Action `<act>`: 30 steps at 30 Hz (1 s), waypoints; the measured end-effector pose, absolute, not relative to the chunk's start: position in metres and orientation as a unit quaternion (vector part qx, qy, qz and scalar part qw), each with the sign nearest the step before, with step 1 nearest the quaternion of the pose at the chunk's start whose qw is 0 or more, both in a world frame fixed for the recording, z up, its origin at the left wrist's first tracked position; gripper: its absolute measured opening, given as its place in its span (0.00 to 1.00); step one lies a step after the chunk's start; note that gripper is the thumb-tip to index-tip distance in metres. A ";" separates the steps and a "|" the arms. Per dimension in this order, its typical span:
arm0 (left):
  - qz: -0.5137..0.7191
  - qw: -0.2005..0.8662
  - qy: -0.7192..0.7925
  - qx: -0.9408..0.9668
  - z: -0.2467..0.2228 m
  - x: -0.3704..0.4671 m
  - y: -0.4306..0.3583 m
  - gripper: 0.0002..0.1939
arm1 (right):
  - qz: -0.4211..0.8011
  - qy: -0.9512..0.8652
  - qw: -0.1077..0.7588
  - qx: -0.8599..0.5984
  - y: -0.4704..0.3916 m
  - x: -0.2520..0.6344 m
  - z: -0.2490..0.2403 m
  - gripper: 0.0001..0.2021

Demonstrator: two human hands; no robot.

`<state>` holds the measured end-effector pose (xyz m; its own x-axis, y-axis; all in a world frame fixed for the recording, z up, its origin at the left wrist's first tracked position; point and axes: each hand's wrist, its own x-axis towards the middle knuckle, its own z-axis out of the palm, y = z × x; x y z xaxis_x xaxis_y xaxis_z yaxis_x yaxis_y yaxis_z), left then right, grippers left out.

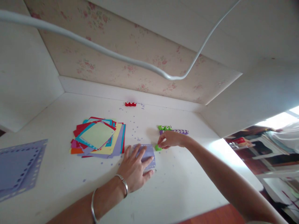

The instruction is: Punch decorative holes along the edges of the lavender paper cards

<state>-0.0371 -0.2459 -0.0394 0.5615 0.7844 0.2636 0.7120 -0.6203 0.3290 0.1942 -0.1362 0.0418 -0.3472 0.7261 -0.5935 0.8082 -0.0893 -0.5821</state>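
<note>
On the white table, a small purple sheet point(147, 150) with a row of punched holes lies under the spread fingers of my left hand point(134, 169). My right hand point(169, 139) is closed at the sheet's right edge, its fingertips pinching a small green punch point(158, 147). Just beyond it are several green punches point(165, 128) and a row of purple punches point(183, 132), partly hidden by my right hand. Three red punches point(130, 104) stand near the back edge. A bracelet and a bangle circle my left wrist and forearm.
A pile of coloured paper sheets point(98, 135) lies left of centre, and larger purple sheets with punched edges point(20, 168) are at the far left. Small purple paper bits dot the table point(187, 186). A white cable point(105, 52) crosses overhead; shelves with items are at the right.
</note>
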 end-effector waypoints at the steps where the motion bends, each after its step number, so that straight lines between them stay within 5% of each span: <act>1: 0.196 0.093 0.425 0.879 -0.040 -0.037 -0.246 0.23 | -0.447 0.686 0.051 0.572 -0.138 0.197 0.044 0.07; 10: 0.203 0.079 0.435 0.874 -0.041 -0.036 -0.246 0.25 | -0.165 0.787 0.033 0.594 -0.173 0.190 0.034 0.15; 17: 0.188 0.070 0.436 0.877 -0.041 -0.035 -0.244 0.26 | -0.352 0.675 -0.079 0.644 -0.165 0.225 0.054 0.16; 20: 0.174 0.068 0.427 0.885 -0.041 -0.036 -0.243 0.26 | -0.283 0.654 -0.156 0.684 -0.137 0.255 0.071 0.19; 24: 0.176 0.066 0.427 0.884 -0.042 -0.035 -0.243 0.25 | -0.107 0.679 -0.062 0.724 -0.095 0.282 0.073 0.17; 30: 0.175 0.063 0.425 0.886 -0.041 -0.035 -0.242 0.25 | -0.094 0.712 0.013 0.696 -0.064 0.284 0.048 0.14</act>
<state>-0.0352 -0.2425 -0.0414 0.5776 0.7747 0.2574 0.7305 -0.6313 0.2605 0.2844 -0.0636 0.0478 -0.0313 0.9882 -0.1503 0.9932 0.0139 -0.1153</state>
